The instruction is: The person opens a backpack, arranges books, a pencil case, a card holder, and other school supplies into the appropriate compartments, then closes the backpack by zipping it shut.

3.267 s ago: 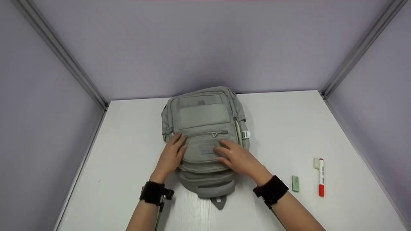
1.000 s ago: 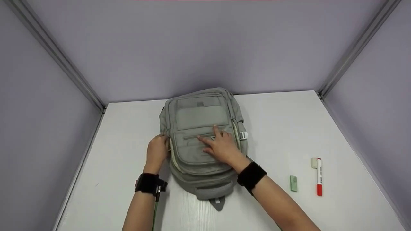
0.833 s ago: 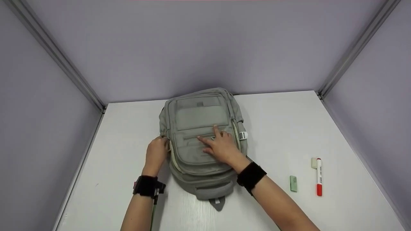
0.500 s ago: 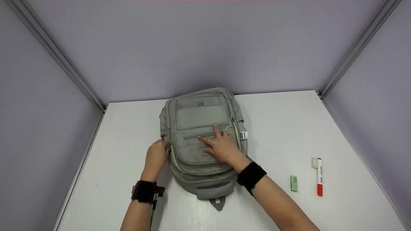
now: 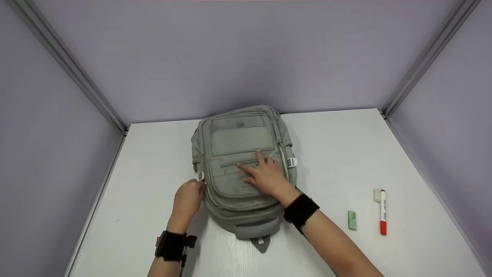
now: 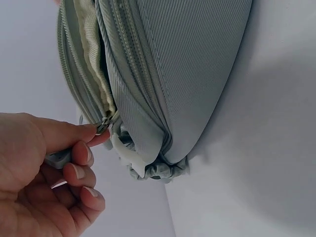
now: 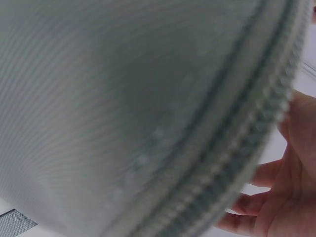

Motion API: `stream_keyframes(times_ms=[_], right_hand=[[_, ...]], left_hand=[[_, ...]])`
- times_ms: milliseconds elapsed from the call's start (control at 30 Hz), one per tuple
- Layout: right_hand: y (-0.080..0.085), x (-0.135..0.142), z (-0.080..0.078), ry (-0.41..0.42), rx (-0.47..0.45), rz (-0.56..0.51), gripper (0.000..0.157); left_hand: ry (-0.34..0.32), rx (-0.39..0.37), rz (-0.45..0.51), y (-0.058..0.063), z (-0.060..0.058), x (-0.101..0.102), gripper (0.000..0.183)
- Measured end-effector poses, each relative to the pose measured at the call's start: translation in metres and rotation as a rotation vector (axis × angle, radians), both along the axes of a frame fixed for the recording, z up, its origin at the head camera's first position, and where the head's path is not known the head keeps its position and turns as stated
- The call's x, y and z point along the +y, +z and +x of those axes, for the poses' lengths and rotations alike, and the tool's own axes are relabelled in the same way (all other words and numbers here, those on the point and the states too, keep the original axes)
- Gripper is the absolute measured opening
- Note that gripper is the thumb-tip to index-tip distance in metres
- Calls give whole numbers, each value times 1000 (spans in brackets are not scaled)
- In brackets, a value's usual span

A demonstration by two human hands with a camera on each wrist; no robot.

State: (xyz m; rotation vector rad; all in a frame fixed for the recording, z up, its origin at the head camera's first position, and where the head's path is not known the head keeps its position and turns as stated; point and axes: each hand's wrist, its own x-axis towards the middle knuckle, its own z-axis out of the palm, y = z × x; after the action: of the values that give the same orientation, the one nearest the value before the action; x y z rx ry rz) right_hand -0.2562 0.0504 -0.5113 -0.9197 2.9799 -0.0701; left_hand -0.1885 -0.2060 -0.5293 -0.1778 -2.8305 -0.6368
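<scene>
A grey backpack [image 5: 242,140] lies front side up on the white table, its top handle [image 5: 256,229] towards me. At its left edge my left hand [image 5: 188,198] pinches a zipper pull [image 6: 102,126] between thumb and index finger, the other fingers curled in. In the left wrist view, the parted zipper teeth [image 6: 63,44] and cream lining [image 6: 91,47] show beyond the slider. My right hand [image 5: 267,176] rests on the bag's front, fingers spread over the small front-pocket zipper [image 5: 229,165]. The right wrist view shows its fingers [image 7: 269,173] partly hidden behind the bag.
To the right on the table [image 5: 326,146] lie a green block-like piece [image 5: 352,220], a pale eraser-like block [image 5: 376,195] and a white marker [image 5: 383,211] with a red cap. A white strap buckle [image 5: 292,162] sticks out at the bag's right side. Panels enclose the table.
My left hand has slid towards me along the bag's left edge with the zipper pull, uncovering a white buckle. Earlier my right hand moved up the bag's front; lately it has stayed still.
</scene>
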Motion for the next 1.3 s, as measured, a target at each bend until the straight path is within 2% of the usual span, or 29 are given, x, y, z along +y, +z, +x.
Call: stream_keyframes(times_ms=[200,400,633,800,967,1300], right_hand=[[0,0,-1,-3,0,20,53],[-1,2,-2,11,42,31,53],[-2,1,-2,4,19,11,53],[-2,1,-2,-3,24,27,54],[-1,1,-1,-5,36,45,54],[-4,3,2,0,53,-15,52]], left_hand=[[-51,-9,-44,1,13,1,14],[-186,-65,-85,9,21,4,13],[-292,-220,-14,20,26,9,15],[-380,-299,28,24,28,13,14],[-471,-377,54,25,29,23,25],[-533,-416,69,24,28,45,29]])
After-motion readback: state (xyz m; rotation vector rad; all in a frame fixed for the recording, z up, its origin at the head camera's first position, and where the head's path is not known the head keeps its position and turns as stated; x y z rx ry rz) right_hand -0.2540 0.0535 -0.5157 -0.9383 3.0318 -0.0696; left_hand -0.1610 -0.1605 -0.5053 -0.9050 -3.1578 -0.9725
